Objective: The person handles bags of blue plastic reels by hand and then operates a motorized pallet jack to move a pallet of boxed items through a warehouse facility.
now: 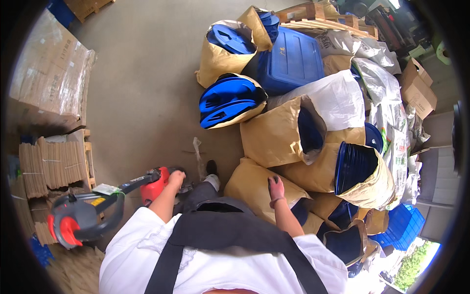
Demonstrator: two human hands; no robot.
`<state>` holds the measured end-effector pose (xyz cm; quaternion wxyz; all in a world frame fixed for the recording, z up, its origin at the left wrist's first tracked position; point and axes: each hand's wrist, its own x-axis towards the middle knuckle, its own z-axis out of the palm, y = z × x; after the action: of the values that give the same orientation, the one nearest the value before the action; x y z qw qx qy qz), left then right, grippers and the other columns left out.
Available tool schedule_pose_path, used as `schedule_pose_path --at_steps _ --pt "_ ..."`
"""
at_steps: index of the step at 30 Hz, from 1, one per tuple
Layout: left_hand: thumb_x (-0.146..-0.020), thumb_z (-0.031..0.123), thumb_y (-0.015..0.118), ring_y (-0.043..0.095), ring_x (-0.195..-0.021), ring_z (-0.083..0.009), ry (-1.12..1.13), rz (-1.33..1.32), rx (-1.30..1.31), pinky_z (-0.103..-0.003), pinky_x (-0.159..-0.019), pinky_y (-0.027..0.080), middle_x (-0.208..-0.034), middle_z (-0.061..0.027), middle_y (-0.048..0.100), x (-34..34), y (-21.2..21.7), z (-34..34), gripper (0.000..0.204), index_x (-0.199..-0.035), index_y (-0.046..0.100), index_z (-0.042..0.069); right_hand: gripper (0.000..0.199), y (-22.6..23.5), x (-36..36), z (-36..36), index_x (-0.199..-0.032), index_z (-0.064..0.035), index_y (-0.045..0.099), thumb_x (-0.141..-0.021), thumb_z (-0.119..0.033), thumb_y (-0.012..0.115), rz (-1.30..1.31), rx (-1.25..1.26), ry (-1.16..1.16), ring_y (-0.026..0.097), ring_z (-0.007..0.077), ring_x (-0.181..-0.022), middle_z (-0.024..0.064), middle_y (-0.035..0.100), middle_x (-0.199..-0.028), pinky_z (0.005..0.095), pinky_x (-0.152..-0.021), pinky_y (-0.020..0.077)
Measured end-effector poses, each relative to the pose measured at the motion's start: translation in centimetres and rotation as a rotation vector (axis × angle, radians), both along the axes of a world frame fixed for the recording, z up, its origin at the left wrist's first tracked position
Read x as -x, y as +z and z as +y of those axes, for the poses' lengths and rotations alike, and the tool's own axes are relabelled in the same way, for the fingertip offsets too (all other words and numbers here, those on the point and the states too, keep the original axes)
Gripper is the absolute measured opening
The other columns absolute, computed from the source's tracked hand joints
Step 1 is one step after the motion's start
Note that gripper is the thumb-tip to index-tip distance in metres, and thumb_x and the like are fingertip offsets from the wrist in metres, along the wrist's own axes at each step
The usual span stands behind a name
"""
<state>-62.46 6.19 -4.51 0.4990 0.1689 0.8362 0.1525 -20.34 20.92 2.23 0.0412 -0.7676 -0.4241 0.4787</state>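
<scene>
My right hand point(275, 188) rests flat on a tan paper sack point(252, 185) at the near edge of a heap of sacks, fingers spread, holding nothing. My left hand point(175, 179) hangs at my side with fingers curled, close to the red body of a pallet jack point(154, 185); whether it touches the jack is unclear. The jack's grey and red handle point(76, 220) lies to my lower left. Several sacks hold stacks of blue plastic discs point(229, 99).
A blue plastic crate point(293, 61) sits among the sacks. Bundled flat cardboard point(49, 164) and wrapped cartons point(49, 73) stand at left. Wooden pallets point(318, 17) and white sacks point(382, 83) lie behind the heap. Bare concrete floor point(147, 83) stretches ahead.
</scene>
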Motion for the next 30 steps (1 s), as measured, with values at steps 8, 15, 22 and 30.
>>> schedule_pose_path --at_steps 8,15,22,30 --pt "-0.084 0.026 0.060 0.053 -0.057 -0.0135 0.036 0.214 -0.399 -0.031 -0.052 0.043 -0.066 -0.0035 0.058 6.5 1.5 13.8 0.019 -0.082 0.063 0.007 0.050 -9.1 15.1 9.3 -0.121 -0.0058 0.055 -0.086 -0.041 0.061 0.198 -0.126 0.131 0.056 0.0257 -0.110 0.0134 0.061 -0.117 0.0333 -0.094 0.0418" --pt "-0.084 0.028 0.058 0.063 -0.080 -0.0232 0.124 0.117 -0.135 -0.035 -0.075 0.048 -0.083 -0.0116 0.067 8.5 -3.0 9.9 0.025 -0.088 0.064 0.004 0.060 -13.9 21.1 19.3 -0.128 -0.0056 0.049 -0.084 -0.044 0.062 0.445 -0.132 -0.169 0.056 0.0334 -0.111 0.0154 0.060 -0.120 0.0362 -0.092 0.0433" --pt "-0.090 0.014 0.048 0.044 -0.048 -0.0107 0.359 -0.168 -0.029 -0.026 -0.039 0.036 -0.068 -0.0017 0.055 10.4 -5.3 15.4 0.013 -0.095 0.059 0.011 0.037 -16.9 22.6 24.9 -0.115 -0.0171 0.053 -0.089 -0.043 0.053 0.867 -0.086 -0.402 0.052 0.0223 -0.093 0.0038 0.054 -0.097 0.0427 -0.078 0.0455" --pt "-0.086 0.048 0.058 0.057 -0.076 -0.0165 0.104 -0.327 -0.205 -0.032 -0.063 0.047 -0.096 -0.0075 0.059 13.0 -9.7 40.7 0.047 -0.107 0.055 0.007 0.064 -26.4 21.2 27.0 -0.134 -0.0112 0.043 -0.086 -0.053 0.056 1.196 0.123 -1.042 0.051 0.0261 -0.114 0.0058 0.053 -0.128 0.0386 -0.094 0.0436"
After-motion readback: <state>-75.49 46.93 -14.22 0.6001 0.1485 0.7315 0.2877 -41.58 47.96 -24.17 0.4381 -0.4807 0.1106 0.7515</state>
